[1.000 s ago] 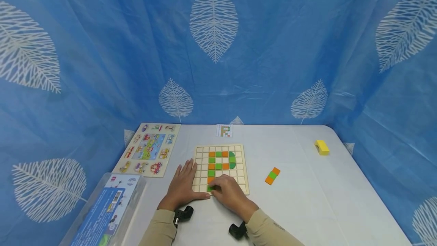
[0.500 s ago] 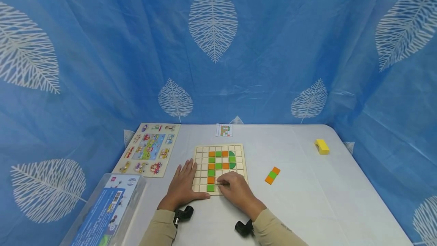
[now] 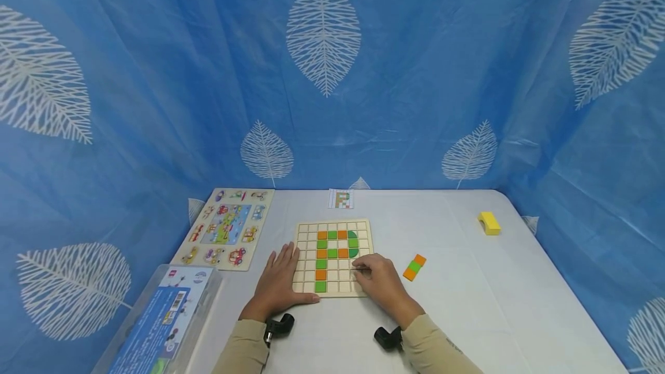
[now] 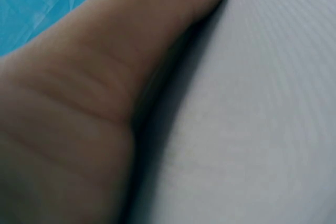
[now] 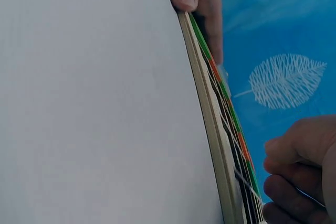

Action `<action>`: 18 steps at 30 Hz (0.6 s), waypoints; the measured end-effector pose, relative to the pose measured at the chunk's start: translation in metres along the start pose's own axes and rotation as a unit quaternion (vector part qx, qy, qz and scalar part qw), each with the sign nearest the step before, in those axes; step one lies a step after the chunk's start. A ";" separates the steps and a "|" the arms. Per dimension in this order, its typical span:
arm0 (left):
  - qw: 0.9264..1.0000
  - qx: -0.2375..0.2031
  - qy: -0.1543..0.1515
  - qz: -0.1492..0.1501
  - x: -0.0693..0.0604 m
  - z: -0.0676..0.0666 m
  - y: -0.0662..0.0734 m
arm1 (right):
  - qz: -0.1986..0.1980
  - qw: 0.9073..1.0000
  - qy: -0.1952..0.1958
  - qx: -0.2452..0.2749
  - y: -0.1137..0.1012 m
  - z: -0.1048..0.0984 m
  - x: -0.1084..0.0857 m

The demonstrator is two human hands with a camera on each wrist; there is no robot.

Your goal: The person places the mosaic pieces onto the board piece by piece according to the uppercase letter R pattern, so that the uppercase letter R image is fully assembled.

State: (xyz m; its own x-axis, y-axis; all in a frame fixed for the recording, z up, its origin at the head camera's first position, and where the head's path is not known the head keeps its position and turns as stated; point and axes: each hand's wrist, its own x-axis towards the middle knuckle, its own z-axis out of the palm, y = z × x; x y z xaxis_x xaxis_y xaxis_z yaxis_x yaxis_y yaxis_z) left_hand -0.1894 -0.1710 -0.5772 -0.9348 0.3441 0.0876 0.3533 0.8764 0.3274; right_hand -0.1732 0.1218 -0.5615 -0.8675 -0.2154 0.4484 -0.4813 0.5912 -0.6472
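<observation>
A square wooden grid board [image 3: 332, 275] lies at the middle of the table in the head view. Orange, light green and dark green tiles, such as the green square [image 3: 320, 287], form a P-like shape on it. Along the board's left side rests my left hand [image 3: 277, 281], fingers straight and thumb on the front edge. My right hand [image 3: 384, 284] hovers over the board's right part, fingers loosely curled, holding nothing visible. The right wrist view shows that hand [image 5: 302, 166] apart from the board's edge [image 5: 207, 114]. Loose orange and green tiles [image 3: 414, 266] lie to its right.
Behind the board is a small pattern card [image 3: 341, 198]. A vehicle peg puzzle [image 3: 228, 224] lies at left, with a clear plastic box [image 3: 208, 299] in front of it. A yellow arch block [image 3: 489, 223] stands far right. Blue leaf-patterned cloth [image 3: 384, 131] surrounds the table.
My right hand has let go of the green tile at the column's bottom and moved right across the board. My left hand has stayed in place.
</observation>
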 end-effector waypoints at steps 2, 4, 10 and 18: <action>1.000 -0.003 -0.002 0.001 0.000 0.000 0.000 | 0.005 1.000 0.009 -0.003 0.004 -0.004 -0.001; 1.000 -0.003 -0.002 0.001 0.000 -0.001 0.000 | 0.004 1.000 0.018 -0.007 0.009 -0.008 -0.001; 1.000 -0.001 0.003 0.002 0.000 0.001 -0.001 | 0.010 0.999 0.037 -0.024 0.022 -0.020 -0.002; 1.000 -0.004 0.003 0.003 0.000 0.001 -0.002 | 0.000 0.997 0.060 -0.054 0.037 -0.038 -0.001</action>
State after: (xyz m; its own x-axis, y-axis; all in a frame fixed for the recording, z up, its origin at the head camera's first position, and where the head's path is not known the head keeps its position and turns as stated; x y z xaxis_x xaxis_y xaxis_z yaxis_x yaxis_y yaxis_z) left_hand -0.1903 -0.1724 -0.5790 -0.9326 0.3481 0.0949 0.3592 0.8715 0.3338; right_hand -0.1851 0.1737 -0.5622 -0.8431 -0.1251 0.5230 -0.4597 0.6724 -0.5802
